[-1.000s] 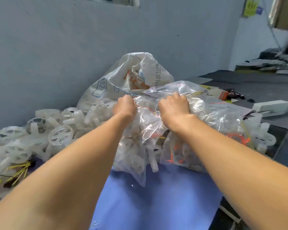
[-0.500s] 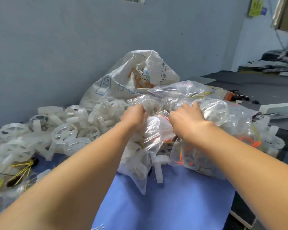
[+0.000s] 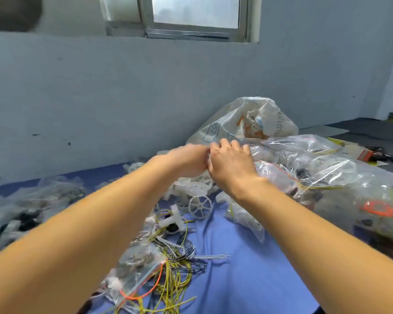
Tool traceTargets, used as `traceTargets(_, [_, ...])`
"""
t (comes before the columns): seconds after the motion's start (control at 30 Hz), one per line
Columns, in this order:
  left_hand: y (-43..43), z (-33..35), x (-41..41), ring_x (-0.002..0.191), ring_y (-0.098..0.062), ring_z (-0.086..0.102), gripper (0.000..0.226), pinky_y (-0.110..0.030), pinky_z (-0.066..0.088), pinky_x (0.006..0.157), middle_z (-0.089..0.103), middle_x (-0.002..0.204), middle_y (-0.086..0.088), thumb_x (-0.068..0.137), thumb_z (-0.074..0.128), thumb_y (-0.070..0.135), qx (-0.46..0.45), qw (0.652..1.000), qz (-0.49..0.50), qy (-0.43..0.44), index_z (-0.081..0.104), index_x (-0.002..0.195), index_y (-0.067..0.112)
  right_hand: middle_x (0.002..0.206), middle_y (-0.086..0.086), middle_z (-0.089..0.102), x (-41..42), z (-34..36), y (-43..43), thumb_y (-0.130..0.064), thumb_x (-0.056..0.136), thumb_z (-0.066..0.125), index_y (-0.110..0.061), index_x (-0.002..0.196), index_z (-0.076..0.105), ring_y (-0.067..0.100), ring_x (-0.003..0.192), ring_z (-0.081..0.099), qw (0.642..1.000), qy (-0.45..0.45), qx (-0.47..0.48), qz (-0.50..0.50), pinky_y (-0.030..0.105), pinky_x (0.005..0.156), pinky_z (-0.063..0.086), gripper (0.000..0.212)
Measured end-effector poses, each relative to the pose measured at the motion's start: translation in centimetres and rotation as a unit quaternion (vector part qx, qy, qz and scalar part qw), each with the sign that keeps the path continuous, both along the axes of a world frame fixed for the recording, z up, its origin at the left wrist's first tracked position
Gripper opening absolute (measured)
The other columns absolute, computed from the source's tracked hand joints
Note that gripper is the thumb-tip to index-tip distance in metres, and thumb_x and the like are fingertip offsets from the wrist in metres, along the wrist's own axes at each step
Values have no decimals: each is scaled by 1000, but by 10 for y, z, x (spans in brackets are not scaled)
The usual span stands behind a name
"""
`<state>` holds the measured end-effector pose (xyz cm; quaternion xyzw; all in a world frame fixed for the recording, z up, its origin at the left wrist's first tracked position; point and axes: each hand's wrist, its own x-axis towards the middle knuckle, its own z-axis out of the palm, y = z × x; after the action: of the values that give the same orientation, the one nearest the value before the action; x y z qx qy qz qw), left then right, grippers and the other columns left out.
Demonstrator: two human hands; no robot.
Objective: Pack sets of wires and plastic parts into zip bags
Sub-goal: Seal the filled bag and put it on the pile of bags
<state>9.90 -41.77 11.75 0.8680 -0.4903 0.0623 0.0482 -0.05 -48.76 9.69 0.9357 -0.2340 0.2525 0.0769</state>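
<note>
Left hand [image 3: 187, 160] and right hand [image 3: 230, 163], knuckles touching, pinch a clear zip bag [image 3: 304, 168] that extends rightward; loose wires [image 3: 175, 264] lie nearer the body.

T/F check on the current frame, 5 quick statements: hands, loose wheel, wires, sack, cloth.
1. Both hands, left hand and right hand, are together at the edge of the pile of clear bags. True.
2. A loose white spoked wheel lies on the cloth below the hands. True.
3. The loose wires are all red. False: mostly yellow-green, some black and white.
4. The white printed sack stands behind the clear bags, against the wall. True.
5. The table cloth is green. False: it is blue.
</note>
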Motion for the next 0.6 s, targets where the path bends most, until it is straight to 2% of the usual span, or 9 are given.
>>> traceTargets(0.1, [102,-2,13,93,-30,67,31,-38,55,81,70,105,-8,98,41,36,102,993,62,21,62,111,17,128,11,53,20,-13,81,-30,99,44,-16,125,51,33,121,47,996,13,31,87,45,97,35,31])
traceTargets(0.2, [208,-9,24,81,-25,71,34,-38,61,73,72,94,-7,98,44,40,136,977,146,77,66,107,16,129,11,53,39,-27,162,-30,98,44,-16,128,49,32,122,47,984,38,55,165,45,96,36,33])
traceTargets(0.37, [387,-28,30,69,-24,69,33,-27,57,54,73,94,-13,98,46,36,92,945,286,127,65,106,11,129,13,55,58,-48,289,-27,97,42,-15,128,52,33,122,49,951,86,86,285,45,95,38,34])
traceTargets(0.47, [465,-46,25,68,-24,64,30,-25,53,53,71,97,-16,98,46,28,57,919,349,175,66,104,6,136,12,52,60,-64,341,-24,97,42,-14,133,49,34,125,48,930,127,107,328,47,99,37,38])
traceTargets(0.6, [524,-71,9,69,-17,58,27,-25,51,57,62,91,-3,100,45,28,45,889,395,227,62,112,11,129,13,53,54,-86,384,-28,100,42,-12,130,50,35,122,47,912,186,95,354,47,97,36,35])
